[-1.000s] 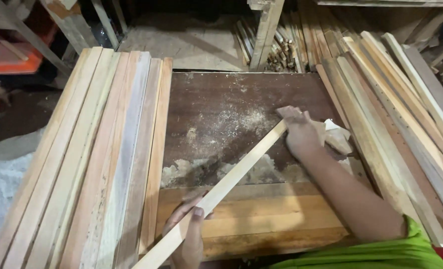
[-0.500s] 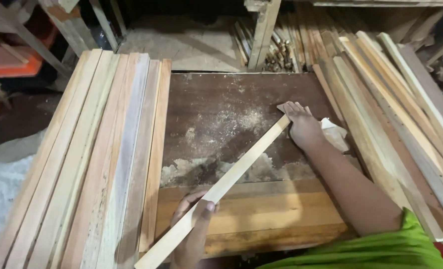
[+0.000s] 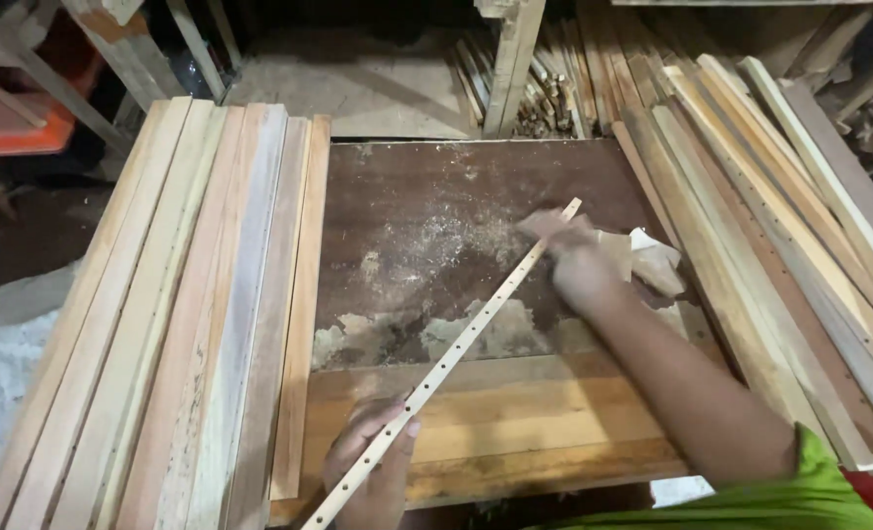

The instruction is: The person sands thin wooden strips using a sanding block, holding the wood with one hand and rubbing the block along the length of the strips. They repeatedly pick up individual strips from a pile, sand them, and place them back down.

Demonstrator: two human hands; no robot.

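Both hands on a thin wooden slat lying slantwise across a dusty brown worktop.

Left hand, at the bottom centre of the frame, curled loosely around the near end of the slat, thumb over its edge. Right hand, right of centre, closed over a piece of sandpaper and pressed against the far part of the slat, just short of its tip. Slat turned on its narrow face, a row of small holes showing, running from bottom centre up toward the middle right. Sawdust scattered under it. Stacked boards filling the left of the frame, more slats leaning at the right.
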